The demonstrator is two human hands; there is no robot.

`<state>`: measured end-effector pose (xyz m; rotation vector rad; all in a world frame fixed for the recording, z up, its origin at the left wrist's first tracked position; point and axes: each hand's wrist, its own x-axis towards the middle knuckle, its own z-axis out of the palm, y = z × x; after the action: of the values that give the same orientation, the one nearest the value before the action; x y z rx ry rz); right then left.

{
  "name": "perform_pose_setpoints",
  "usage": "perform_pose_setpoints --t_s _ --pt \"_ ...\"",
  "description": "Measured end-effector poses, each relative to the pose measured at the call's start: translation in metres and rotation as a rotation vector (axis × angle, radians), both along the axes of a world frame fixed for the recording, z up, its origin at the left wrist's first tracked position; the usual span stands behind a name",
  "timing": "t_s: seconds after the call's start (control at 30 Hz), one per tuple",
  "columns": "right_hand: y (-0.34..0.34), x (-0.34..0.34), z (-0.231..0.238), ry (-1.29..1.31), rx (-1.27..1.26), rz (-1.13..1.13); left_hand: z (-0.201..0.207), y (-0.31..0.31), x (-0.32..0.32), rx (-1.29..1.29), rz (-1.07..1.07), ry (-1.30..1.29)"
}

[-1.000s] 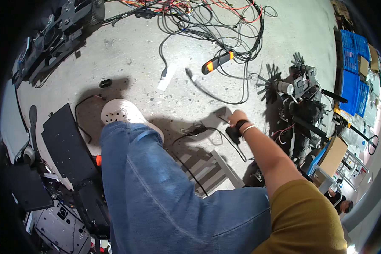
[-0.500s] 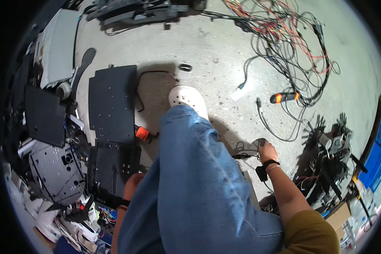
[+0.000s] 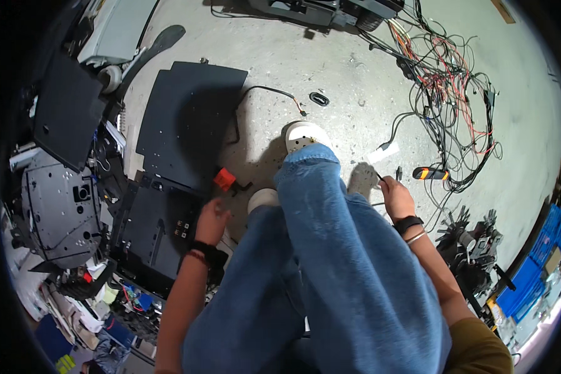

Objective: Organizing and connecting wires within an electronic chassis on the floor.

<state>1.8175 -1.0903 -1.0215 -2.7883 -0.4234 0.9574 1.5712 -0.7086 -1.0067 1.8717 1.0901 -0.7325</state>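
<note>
My right hand (image 3: 397, 198) is low over the floor, right of my knee. Its thumb and fingers are pinched on a thin dark piece, whose kind I cannot make out; its tip (image 3: 379, 176) pokes out to the left. A small black connector (image 3: 399, 173) lies just beyond the fingers. My left hand (image 3: 213, 223) holds nothing, its fingers loosely apart, beside a black panel with a recess (image 3: 149, 237). Just beyond it lies an orange-red piece with a black hooked end (image 3: 225, 179).
A flat black panel (image 3: 187, 124) lies ahead on the left. A tangle of wires (image 3: 449, 93) spreads at the far right, beside an orange-and-black tool (image 3: 430, 174). A black mechanical assembly (image 3: 474, 237) and blue crates (image 3: 530, 274) stand at right. Grey parts (image 3: 62, 206) crowd the left.
My view has shifted. My left hand has come out from beside my leg into full view. My right hand has moved forward from a dark rounded thing and cables; a wristband shows on each arm.
</note>
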Motion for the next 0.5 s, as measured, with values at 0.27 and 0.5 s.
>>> perform_pose_setpoints --t_s 0.27,0.5 --pt "0.055 0.048 -0.009 -0.002 -0.099 0.227 -0.041 -0.012 0.034 0.367 -0.217 0.051" --pt "0.109 0.07 -0.008 -0.115 -0.171 0.372 -0.036 -0.007 0.028 0.381 -0.261 -0.013"
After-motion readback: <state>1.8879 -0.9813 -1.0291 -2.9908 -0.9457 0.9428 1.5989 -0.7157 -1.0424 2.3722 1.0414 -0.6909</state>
